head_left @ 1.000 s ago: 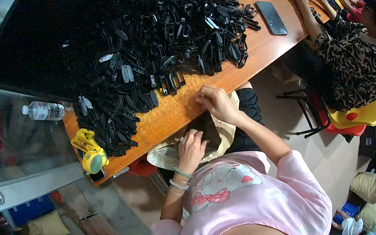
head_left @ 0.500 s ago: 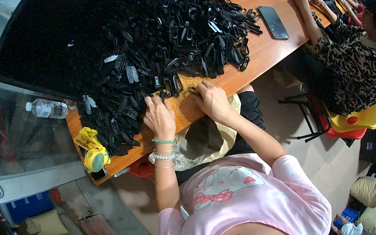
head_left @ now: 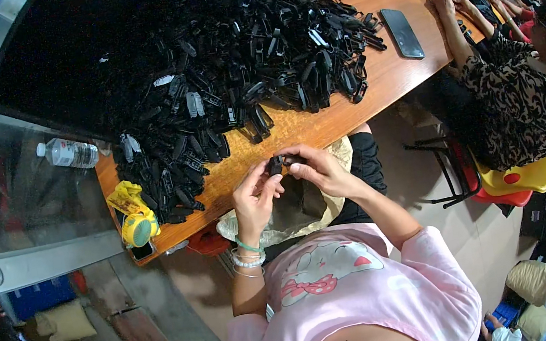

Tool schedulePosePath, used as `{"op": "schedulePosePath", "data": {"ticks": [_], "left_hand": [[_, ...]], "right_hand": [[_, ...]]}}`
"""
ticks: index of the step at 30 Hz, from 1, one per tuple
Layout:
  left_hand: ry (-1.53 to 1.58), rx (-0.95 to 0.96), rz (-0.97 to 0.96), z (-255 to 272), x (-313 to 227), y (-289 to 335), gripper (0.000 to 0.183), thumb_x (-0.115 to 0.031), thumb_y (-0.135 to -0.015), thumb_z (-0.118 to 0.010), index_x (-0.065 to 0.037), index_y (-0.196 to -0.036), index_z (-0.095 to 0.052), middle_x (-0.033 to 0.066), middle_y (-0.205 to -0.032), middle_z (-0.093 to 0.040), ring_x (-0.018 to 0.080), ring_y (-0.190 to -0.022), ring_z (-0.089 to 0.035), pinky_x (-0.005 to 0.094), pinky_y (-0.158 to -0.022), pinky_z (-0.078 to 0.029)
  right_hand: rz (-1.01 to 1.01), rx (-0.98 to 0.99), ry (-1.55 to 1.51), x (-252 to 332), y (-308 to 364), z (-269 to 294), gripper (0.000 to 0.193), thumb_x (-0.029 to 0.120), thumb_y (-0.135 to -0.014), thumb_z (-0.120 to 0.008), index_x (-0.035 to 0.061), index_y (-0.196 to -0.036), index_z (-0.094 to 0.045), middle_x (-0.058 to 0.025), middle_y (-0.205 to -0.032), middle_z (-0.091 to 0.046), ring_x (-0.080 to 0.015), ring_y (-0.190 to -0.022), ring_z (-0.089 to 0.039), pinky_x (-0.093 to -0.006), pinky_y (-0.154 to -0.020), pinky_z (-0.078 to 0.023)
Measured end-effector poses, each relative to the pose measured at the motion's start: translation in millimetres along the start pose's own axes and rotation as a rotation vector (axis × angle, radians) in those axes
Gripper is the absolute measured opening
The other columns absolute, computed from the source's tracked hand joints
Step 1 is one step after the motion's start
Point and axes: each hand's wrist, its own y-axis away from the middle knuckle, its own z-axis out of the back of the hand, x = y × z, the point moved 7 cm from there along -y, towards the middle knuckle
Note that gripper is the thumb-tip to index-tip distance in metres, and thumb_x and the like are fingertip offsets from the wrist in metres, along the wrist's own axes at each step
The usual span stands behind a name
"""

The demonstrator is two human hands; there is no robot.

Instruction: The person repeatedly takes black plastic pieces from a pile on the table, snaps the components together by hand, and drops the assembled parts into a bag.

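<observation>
By the wooden table, both hands pinch a black piece, direction and long axis unclear.

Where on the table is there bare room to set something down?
The table shows bare wood around the phone, right of the black pile, and between that pile and the near edge. Crowded: wherever the pile lies.

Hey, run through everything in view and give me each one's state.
Left hand, pinching black plastic
Right hand, also pinching it
black plastic, held off the table; piece count unclear
black parts, heaped loosely on the table
phone, lying flat, no lit screen showing
bottle, capped
cream sack, mouth open
</observation>
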Motion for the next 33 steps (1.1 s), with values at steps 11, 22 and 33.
{"op": "schedulePosePath", "data": {"ticks": [11,22,33], "left_hand": [[-0.435,-0.043,-0.327,-10.3,-43.6,-1.1,0.019,-0.002,-0.081,-0.064,0.010,-0.095,-0.059,0.0090,-0.069,-0.055,0.0126,-0.050,-0.050,0.0249,-0.045,-0.039],[0.269,-0.088,0.110,-3.1,-17.3,-3.7,0.032,-0.002,-0.083,-0.061,0.006,-0.114,-0.057,0.0033,-0.088,-0.060,0.0055,-0.063,-0.051,0.0182,-0.052,-0.039],[0.566,-0.133,0.192,5.2,7.5,-9.2,0.025,-0.017,-0.093,-0.050,0.001,-0.108,-0.057,0.0028,-0.078,-0.059,0.0087,-0.060,-0.052,0.0219,-0.051,-0.042]], "right_hand": [[0.434,-0.098,0.641,22.5,13.3,-7.5,0.036,-0.002,-0.082,-0.055,-0.0062,-0.117,-0.049,-0.0211,-0.083,-0.053,-0.0379,-0.073,-0.054,-0.0406,-0.063,-0.045],[0.188,-0.190,0.171,11.0,-0.6,-0.9,0.046,0.006,-0.083,-0.063,0.0000,-0.126,-0.047,-0.0088,-0.103,-0.052,-0.0175,-0.096,-0.053,-0.0283,-0.086,-0.043],[0.057,-0.170,-0.046,-13.6,-22.2,-5.9,0.020,0.008,-0.081,-0.065,-0.0002,-0.098,-0.060,-0.0090,-0.089,-0.058,-0.0171,-0.086,-0.056,-0.0300,-0.076,-0.045]]}}
